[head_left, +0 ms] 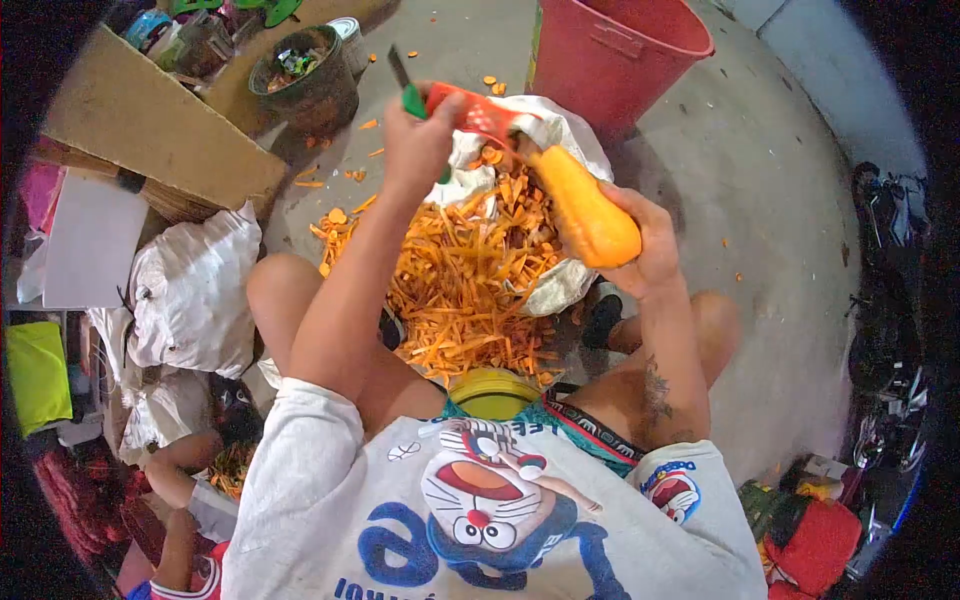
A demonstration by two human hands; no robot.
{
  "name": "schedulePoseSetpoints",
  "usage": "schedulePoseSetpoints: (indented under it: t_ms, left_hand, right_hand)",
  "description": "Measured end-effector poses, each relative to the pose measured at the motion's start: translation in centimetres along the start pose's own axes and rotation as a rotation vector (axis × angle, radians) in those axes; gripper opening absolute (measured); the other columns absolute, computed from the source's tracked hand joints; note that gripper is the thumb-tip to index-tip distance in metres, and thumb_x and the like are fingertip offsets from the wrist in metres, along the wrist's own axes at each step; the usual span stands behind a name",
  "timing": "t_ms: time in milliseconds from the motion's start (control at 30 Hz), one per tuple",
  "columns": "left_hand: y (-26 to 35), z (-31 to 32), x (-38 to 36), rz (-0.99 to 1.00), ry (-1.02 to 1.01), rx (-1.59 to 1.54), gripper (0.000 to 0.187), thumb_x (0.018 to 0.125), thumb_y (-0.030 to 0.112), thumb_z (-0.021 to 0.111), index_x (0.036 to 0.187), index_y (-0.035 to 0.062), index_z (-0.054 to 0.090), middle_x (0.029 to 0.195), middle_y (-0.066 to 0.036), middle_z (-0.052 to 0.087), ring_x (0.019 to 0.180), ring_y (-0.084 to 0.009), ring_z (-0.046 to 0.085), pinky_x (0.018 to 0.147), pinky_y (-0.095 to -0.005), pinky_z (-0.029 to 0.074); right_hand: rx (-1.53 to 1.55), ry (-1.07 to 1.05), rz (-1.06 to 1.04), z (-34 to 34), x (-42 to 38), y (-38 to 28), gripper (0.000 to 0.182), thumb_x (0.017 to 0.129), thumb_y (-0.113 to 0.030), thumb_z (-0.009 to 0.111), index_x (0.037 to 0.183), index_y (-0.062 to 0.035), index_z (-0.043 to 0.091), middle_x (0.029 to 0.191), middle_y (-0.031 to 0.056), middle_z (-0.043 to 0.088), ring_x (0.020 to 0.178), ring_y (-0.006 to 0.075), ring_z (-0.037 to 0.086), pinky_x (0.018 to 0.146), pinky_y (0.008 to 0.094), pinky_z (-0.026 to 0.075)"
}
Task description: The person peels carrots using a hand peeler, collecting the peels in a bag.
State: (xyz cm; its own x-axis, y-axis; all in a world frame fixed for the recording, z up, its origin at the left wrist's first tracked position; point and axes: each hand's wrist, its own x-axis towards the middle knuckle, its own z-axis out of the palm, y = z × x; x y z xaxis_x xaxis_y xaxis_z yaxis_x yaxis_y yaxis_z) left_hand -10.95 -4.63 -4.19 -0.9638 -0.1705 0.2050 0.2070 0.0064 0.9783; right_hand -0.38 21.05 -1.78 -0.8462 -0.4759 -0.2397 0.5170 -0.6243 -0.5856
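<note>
My left hand (428, 140) is closed around a red peeler (478, 112), and a green-handled knife (411, 98) is gripped in the same hand with its blade pointing up and away. The peeler's head meets the far, narrow end of a thick peeled carrot (590, 205); motion blurs that spot. My right hand (648, 240) holds the carrot by its near, wide end, fingers wrapped beneath it. Below both hands, a heap of orange peelings (470, 265) lies between my legs, partly over a white sack (575, 130).
Beyond the heap stands a large red tub (620, 60). A dark bucket of scraps (305, 80) and a cardboard sheet (160, 120) are at far left, near a full white sack (195, 290). Another person's arm (178, 540) shows at lower left. A yellow container (490, 395) sits close to me.
</note>
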Motion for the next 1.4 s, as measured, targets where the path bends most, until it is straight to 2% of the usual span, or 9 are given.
schedulePoseSetpoints:
  t_ms: [133,267,500,600,833,1033,1167,1333,1400]
  left_hand:
    - [2.4,1.6,-3.2,-0.121,-0.115,-0.076,0.011,0.093,0.012,0.07,0.092,0.0011,0.068,0.078,-0.004,0.07,0.067,-0.0096,0.063,0.061,-0.0276,0.051]
    - [4.2,3.4,-7.2,0.212,-0.334,-0.065,0.014,0.09,0.012,0.075,0.092,0.0003,0.067,0.081,-0.002,0.068,0.072,-0.0103,0.062,0.063,-0.0267,0.05]
    - [1.3,0.0,-1.2,-0.111,-0.045,-0.094,0.014,0.093,0.014,0.072,0.09,0.0007,0.069,0.069,0.001,0.065,0.057,-0.0066,0.056,0.051,-0.0269,0.045]
    - [2.3,3.9,-5.9,0.437,-0.304,-0.064,0.014,0.094,0.018,0.071,0.094,0.005,0.067,0.071,0.001,0.064,0.052,-0.0062,0.052,0.047,-0.0227,0.04]
    - [-0.2,-0.3,0.5,-0.12,0.03,-0.09,0.018,0.093,0.021,0.073,0.095,0.0044,0.066,0.074,0.002,0.063,0.058,-0.0062,0.055,0.051,-0.0231,0.043]
    - [3.3,4.5,-7.2,0.283,-0.311,-0.156,0.017,0.092,0.019,0.074,0.097,0.0045,0.066,0.076,0.002,0.065,0.062,-0.0065,0.06,0.05,-0.022,0.043]
    - [1.6,0.8,-1.3,-0.094,-0.149,-0.101,0.014,0.091,0.016,0.074,0.096,0.0055,0.067,0.077,0.0,0.068,0.059,-0.0066,0.059,0.049,-0.0216,0.042]
    - [2.9,2.4,-3.8,-0.061,-0.142,-0.169,0.014,0.09,0.014,0.075,0.091,0.0016,0.069,0.074,-0.003,0.068,0.062,-0.0094,0.061,0.057,-0.025,0.049]
    - [3.7,3.6,-5.8,0.086,-0.285,-0.132,0.018,0.092,0.016,0.074,0.101,0.0045,0.065,0.079,0.002,0.066,0.059,-0.005,0.056,0.049,-0.0218,0.041]
  right_hand:
    - [0.069,0.024,-0.018,-0.9,0.4,-0.1,0.046,0.103,-0.025,0.048,0.14,0.0027,0.05,0.125,0.0151,0.065,0.105,0.0232,0.067,0.092,0.0362,0.055]
    - [0.015,0.062,-0.046,0.2,0.2,0.0,0.049,0.103,-0.028,0.049,0.14,0.0039,0.049,0.127,0.0161,0.065,0.11,0.0244,0.066,0.096,0.038,0.053]
    - [-0.282,0.137,-0.097,0.1,0.2,0.2,0.055,0.104,-0.032,0.047,0.147,0.0015,0.043,0.137,0.0174,0.059,0.122,0.0248,0.061,0.103,0.0388,0.05]
    - [-0.149,0.081,-0.111,0.3,0.8,0.7,0.049,0.104,-0.027,0.05,0.146,-0.0015,0.046,0.135,0.0116,0.06,0.117,0.0183,0.062,0.101,0.0326,0.05]
    - [-0.237,0.118,-0.101,1.1,-0.2,0.5,0.055,0.105,-0.035,0.046,0.147,-0.0002,0.044,0.134,0.0133,0.06,0.113,0.0199,0.063,0.092,0.0352,0.055]
    - [-0.027,0.114,-0.082,-0.2,0.1,0.0,0.045,0.105,-0.03,0.047,0.136,0.0025,0.053,0.126,0.0146,0.066,0.11,0.0241,0.067,0.096,0.0377,0.054]
    - [-0.018,-0.015,-0.031,-0.2,-0.6,0.1,0.047,0.105,-0.031,0.046,0.137,0.0024,0.052,0.125,0.0153,0.066,0.109,0.0249,0.068,0.095,0.038,0.054]
    - [0.122,-0.16,0.004,-1.4,0.0,-0.1,0.048,0.105,-0.031,0.046,0.139,0.0021,0.051,0.126,0.0156,0.065,0.109,0.0257,0.067,0.096,0.0384,0.054]
    - [-0.009,0.143,-0.087,0.7,0.0,-0.1,0.048,0.105,-0.032,0.045,0.14,0.0021,0.05,0.124,0.0151,0.066,0.106,0.0258,0.068,0.093,0.0394,0.055]
